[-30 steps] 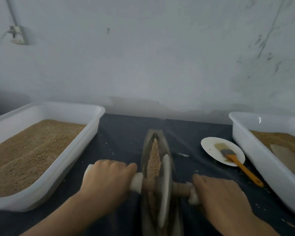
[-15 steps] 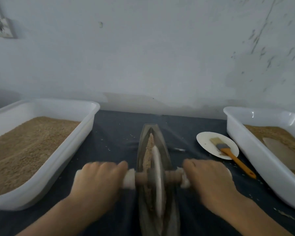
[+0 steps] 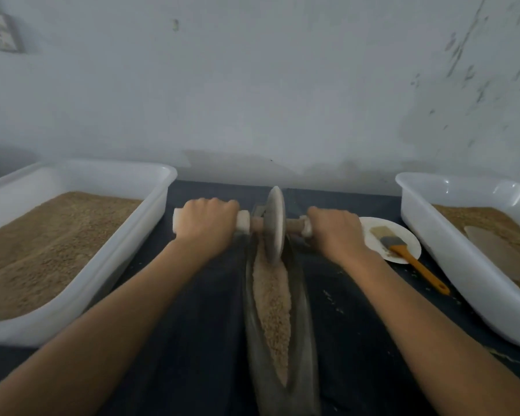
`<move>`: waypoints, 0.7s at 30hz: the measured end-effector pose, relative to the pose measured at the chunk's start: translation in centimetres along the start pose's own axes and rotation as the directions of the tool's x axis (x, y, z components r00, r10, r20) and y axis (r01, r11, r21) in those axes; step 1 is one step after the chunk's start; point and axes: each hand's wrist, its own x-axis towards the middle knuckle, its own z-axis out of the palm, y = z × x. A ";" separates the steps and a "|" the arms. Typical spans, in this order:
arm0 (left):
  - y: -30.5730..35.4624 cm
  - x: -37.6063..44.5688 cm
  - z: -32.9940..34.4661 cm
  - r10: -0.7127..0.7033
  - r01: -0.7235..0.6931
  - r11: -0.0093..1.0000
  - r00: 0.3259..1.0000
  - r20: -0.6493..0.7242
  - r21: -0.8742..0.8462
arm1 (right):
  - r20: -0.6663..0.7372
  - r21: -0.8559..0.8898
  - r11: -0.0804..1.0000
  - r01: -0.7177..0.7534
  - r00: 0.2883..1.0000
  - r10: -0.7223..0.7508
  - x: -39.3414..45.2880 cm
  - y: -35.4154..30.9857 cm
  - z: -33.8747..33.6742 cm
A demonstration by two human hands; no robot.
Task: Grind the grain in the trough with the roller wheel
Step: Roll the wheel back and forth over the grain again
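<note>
A long dark boat-shaped trough (image 3: 305, 325) lies lengthwise on the dark table in front of me, with a strip of tan grain (image 3: 273, 307) along its groove. The grey roller wheel (image 3: 275, 225) stands upright at the trough's far end on a wooden axle with white-wrapped handles. My left hand (image 3: 207, 226) grips the left handle and my right hand (image 3: 335, 232) grips the right one. Both arms are stretched far forward.
A white tub (image 3: 108, 265) full of grain stands at the left. Another white tub (image 3: 451, 265) with grain and a flat scoop is at the right. A white plate (image 3: 373, 244) bearing an orange-handled brush (image 3: 412, 262) lies beside my right hand. A wall rises just behind the table.
Both hands have pushed the wheel away from me, from the trough's near part to its far end. The grain behind the wheel is now uncovered.
</note>
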 end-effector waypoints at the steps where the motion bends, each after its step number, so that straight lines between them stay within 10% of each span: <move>1: 0.1 0.1 -0.2 0.019 -0.019 1.000 1.000 -0.007 0.023 | 0.007 0.013 1.000 -0.004 1.000 0.004 -0.3 0.0 0.4; 11: -0.1 -15.4 -6.0 0.250 -0.265 0.942 0.964 -0.094 -0.204 | -0.071 0.025 0.967 0.255 0.965 -0.253 -14.4 -0.5 -6.7; 21: -0.5 -2.0 2.2 -0.040 0.039 0.993 0.999 -0.009 -0.115 | -0.088 -0.198 0.972 0.130 0.985 -0.149 -0.7 -0.8 -2.3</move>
